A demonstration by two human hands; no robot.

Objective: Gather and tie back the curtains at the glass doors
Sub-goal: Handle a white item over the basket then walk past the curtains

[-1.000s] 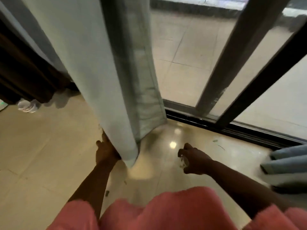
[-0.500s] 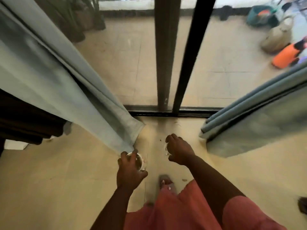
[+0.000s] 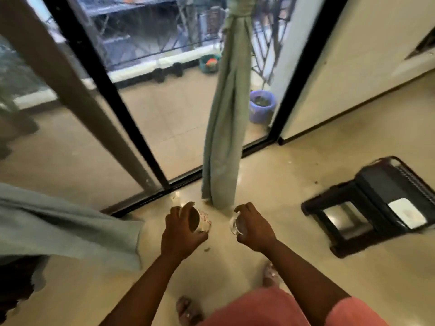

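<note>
Curtain of soft grey-green cloth hangs gathered into a narrow column before the glass door, knotted near its top, hem at the tiled floor. A second curtain billows loose at left. Left hand grips a round cup with red print, unreadable; right hand curls round something clear. A black stool stands right.

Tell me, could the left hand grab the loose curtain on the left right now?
Probably not as it is: the left hand already grips a small cup, so its fingers are taken. The loose curtain hangs close beside it, with nothing between.
</note>
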